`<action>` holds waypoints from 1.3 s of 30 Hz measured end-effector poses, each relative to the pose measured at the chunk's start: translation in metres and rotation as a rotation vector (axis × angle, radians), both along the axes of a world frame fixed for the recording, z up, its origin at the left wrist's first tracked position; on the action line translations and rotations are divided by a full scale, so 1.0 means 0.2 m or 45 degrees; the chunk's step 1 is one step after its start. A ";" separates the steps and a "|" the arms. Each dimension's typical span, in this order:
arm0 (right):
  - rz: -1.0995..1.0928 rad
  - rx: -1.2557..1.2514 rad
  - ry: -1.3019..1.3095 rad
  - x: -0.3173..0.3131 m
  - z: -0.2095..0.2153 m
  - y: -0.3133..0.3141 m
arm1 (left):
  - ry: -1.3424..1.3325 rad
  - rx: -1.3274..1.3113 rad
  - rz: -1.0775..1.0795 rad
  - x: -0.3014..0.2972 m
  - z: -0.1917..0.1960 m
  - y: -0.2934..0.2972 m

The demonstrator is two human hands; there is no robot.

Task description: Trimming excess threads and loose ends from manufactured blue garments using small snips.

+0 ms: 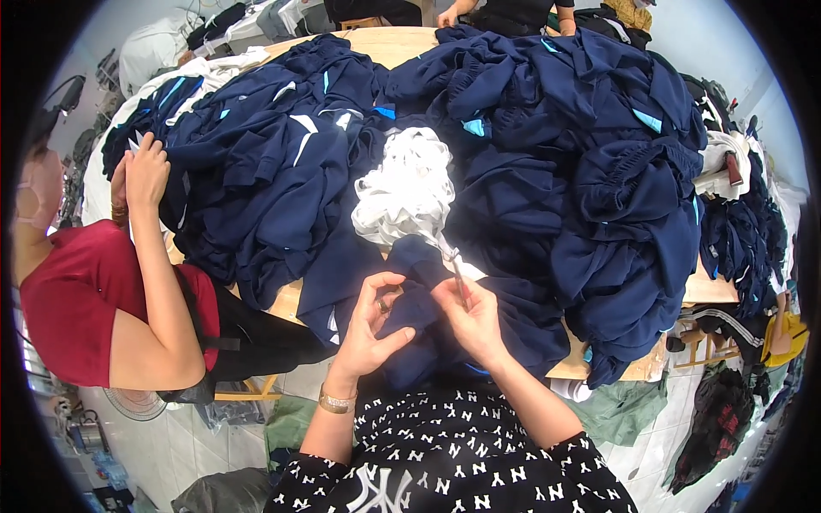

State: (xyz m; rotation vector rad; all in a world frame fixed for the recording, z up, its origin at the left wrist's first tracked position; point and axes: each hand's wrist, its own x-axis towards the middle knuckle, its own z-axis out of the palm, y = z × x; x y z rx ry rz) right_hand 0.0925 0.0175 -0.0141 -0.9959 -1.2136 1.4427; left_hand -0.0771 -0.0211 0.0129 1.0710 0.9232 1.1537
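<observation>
In front of me a navy garment (414,309) is raised off the table between my two hands. My left hand (366,333) curls around its left side, thumb on the cloth; some of its fingertips are hidden by the fabric. My right hand (472,321) is closed, with slim metal thread snips (457,267) pointing up and away from it. Thumb and fingers of that hand also press against the garment's right edge. Just beyond the snips' tip lies a heap of white fabric strips (409,184), with loose ends trailing toward my right hand.
Big piles of navy garments (274,162) with light-blue and white trim cover the table (389,44) left and right. A co-worker in a red shirt (81,295) handles something white at the left. Another person (513,15) sits across the table. Green cloth (629,410) lies on the floor.
</observation>
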 end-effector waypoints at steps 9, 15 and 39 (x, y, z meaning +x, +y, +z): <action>-0.075 0.123 0.019 0.02 0.02 0.04 | -0.031 0.010 0.031 0.00 -0.01 -0.01; 0.026 -0.011 -0.022 0.01 0.05 0.03 | -0.071 -0.008 0.016 0.01 -0.01 -0.01; 0.039 -0.135 0.372 0.06 -0.08 0.08 | -0.417 -0.240 0.094 -0.03 -0.08 -0.02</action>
